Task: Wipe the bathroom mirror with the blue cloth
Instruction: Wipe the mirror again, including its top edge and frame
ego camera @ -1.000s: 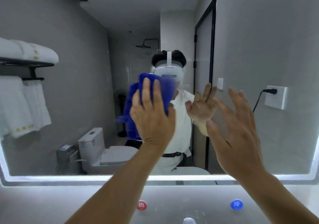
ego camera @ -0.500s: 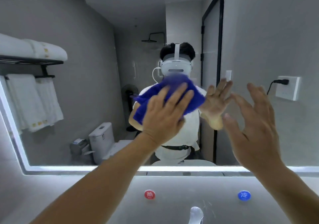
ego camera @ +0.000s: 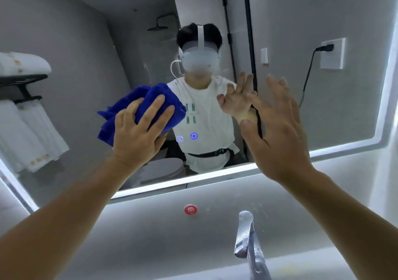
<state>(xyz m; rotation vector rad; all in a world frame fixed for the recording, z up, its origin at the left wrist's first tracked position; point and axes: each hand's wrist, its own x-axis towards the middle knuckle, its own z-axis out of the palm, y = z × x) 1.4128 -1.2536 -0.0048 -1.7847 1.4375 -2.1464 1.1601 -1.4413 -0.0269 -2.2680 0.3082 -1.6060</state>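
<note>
The bathroom mirror (ego camera: 75,42) with a lit edge fills the wall ahead and reflects a person in a white shirt. My left hand (ego camera: 140,133) presses the bunched blue cloth (ego camera: 129,105) flat against the glass, left of centre, fingers spread and fairly straight over it. My right hand (ego camera: 277,129) is raised in front of the mirror's right half with fingers spread, holding nothing; whether it touches the glass is unclear. Its reflection shows just to its left.
A chrome faucet (ego camera: 247,236) rises at the bottom centre, below a red round hot-water label (ego camera: 190,210) on the wall. Two small lit touch icons (ego camera: 187,138) glow on the mirror. Reflected: white towels on a rack, a toilet, a wall socket with a black plug.
My left hand has slid the cloth down and to the left across the glass. The view has tilted and dropped toward the faucet. My right hand stays raised and spread.
</note>
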